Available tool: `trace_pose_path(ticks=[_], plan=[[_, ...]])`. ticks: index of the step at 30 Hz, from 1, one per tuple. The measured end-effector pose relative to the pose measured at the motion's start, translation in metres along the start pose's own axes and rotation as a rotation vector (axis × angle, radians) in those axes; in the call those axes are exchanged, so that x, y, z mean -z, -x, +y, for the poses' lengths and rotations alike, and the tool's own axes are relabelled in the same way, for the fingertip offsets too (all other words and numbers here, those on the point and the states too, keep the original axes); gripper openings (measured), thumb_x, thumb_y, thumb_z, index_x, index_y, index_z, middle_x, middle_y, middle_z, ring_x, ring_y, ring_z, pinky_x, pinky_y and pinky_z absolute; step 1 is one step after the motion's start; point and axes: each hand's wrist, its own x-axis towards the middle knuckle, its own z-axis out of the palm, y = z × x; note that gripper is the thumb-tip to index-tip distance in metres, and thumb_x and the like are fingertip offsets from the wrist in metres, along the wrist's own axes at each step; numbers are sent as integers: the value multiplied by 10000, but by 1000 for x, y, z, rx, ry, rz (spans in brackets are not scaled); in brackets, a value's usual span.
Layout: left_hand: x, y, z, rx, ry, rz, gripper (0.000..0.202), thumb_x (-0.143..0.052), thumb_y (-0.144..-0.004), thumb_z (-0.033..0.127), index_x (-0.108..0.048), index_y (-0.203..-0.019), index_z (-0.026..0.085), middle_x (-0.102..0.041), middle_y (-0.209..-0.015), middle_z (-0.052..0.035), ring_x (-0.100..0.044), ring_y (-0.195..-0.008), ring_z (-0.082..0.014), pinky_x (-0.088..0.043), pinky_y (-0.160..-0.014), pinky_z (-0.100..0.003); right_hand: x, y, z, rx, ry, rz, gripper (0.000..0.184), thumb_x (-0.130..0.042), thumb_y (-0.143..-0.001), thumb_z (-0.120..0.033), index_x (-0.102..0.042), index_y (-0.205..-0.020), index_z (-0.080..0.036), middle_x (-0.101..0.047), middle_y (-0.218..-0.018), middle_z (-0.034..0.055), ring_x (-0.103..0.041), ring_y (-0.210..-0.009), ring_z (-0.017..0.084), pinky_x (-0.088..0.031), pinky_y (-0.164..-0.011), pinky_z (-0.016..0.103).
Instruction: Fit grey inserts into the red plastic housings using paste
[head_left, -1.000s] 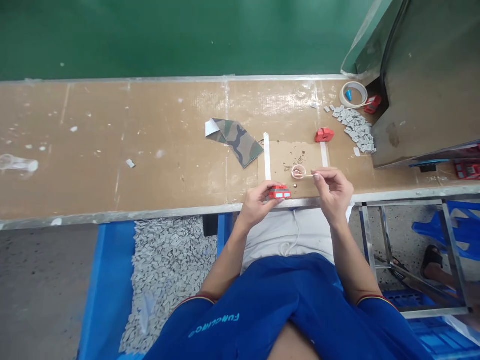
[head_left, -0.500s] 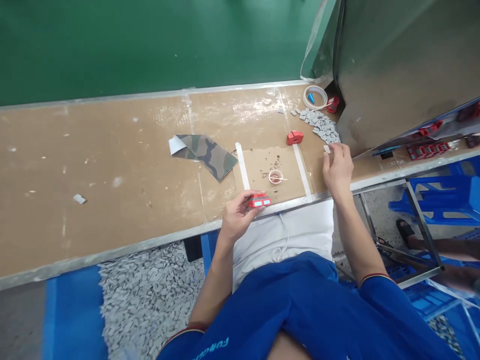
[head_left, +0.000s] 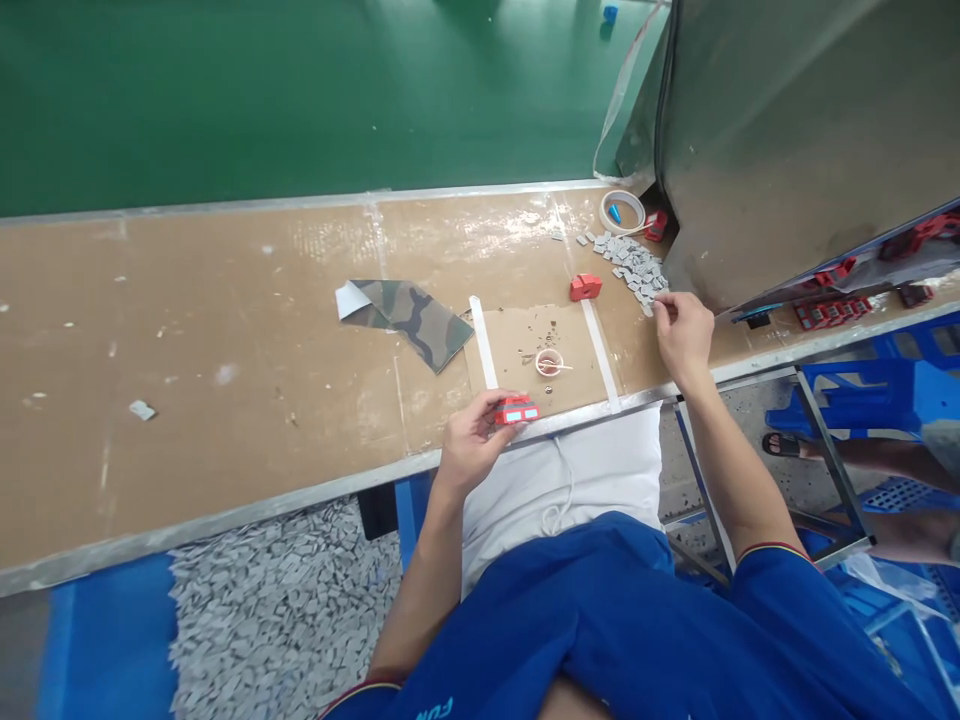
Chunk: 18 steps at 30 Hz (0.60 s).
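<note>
My left hand (head_left: pixel 474 440) holds a small red toy vehicle (head_left: pixel 517 410) with pale blue windows, just over the table's front edge. Thumb and fingers are closed around its left end. At the right, my right hand (head_left: pixel 686 335) has its fingertips pinched together beside the near end of a pile of small grey flat pieces (head_left: pixel 634 262). Whether a piece is between those fingertips is too small to make out. A small cup (head_left: pixel 550 362) with a thin white stick in it stands between the hands. Beyond it lies another red toy part (head_left: pixel 586 287).
A camouflage-patterned sheet (head_left: pixel 420 318) lies left of the cup. A tape roll (head_left: pixel 622 212) with a blue cone-shaped piece inside sits by the dark panel (head_left: pixel 795 130). Several red toys (head_left: pixel 832 312) stand at right. Below the table is a mass of grey pieces (head_left: pixel 292 610); another person's legs show at right.
My right hand's fingertips have drawn closer together by the grey pile; the pale piece at them before no longer shows clearly. My left hand still holds the red toy vehicle. The view has shifted slightly.
</note>
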Motion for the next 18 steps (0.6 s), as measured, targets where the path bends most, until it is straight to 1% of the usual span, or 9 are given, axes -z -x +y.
trace_pose_path(ticks=[1,3,5,7,10,13,16,18], plan=[[0,0,0,-3,2,-2,372,-848,-863,387,-727,-1151,185,-813,-1207,-135,-803,-1060,-244,-653,-964,-347,2,4,0,-41,-118,-26,155,-629,-918,-263,-739,-984,-176,-771,-995,123,-724,-895,262,-606,-889,439],[0,0,1,-15,4,-1,369,-847,-866,376,-729,-1155,181,-812,-1208,-136,-803,-1061,-238,-654,-958,-340,5,11,0,-138,-335,-134,216,-673,-884,-335,-757,-999,-173,-783,-922,88,-721,-797,224,-618,-800,391],[-1,0,1,-28,0,2,364,-845,-869,367,-730,-1156,175,-812,-1205,-137,-805,-1054,-232,-657,-955,-336,7,17,0,-209,-432,-253,261,-703,-848,-376,-777,-985,-167,-784,-861,70,-713,-747,207,-610,-763,369],[-1,0,2,-37,-3,2,361,-844,-869,368,-731,-1149,170,-813,-1198,-140,-809,-1031,-227,-664,-933,-329,8,21,-1,-221,-389,-304,250,-709,-831,-376,-793,-938,-166,-790,-846,71,-715,-747,210,-598,-779,374],[-2,0,2,-34,-1,7,377,-852,-860,376,-731,-1151,169,-815,-1192,-141,-812,-1023,-224,-665,-935,-323,8,22,-4,-143,-220,-267,183,-695,-830,-323,-800,-876,-181,-807,-921,84,-725,-794,222,-587,-830,393],[-2,0,2,-30,-1,20,393,-859,-852,385,-733,-1155,169,-816,-1188,-139,-812,-1030,-223,-660,-954,-322,10,21,-10,-68,-108,-248,148,-679,-837,-282,-796,-849,-191,-805,-948,85,-718,-811,224,-582,-834,387],[-1,0,1,-23,-4,21,396,-855,-856,395,-734,-1155,165,-816,-1187,-142,-813,-1027,-230,-664,-946,-331,14,19,-12,-38,-66,-262,182,-638,-875,-273,-796,-903,-188,-804,-949,86,-705,-792,223,-577,-825,380],[-1,0,0,-27,1,11,392,-853,-859,387,-732,-1159,165,-817,-1188,-141,-814,-1025,-228,-665,-937,-327,16,17,-11,-6,-11,-222,224,-599,-907,-263,-792,-982,-179,-798,-985,100,-696,-774,226,-571,-831,389]])
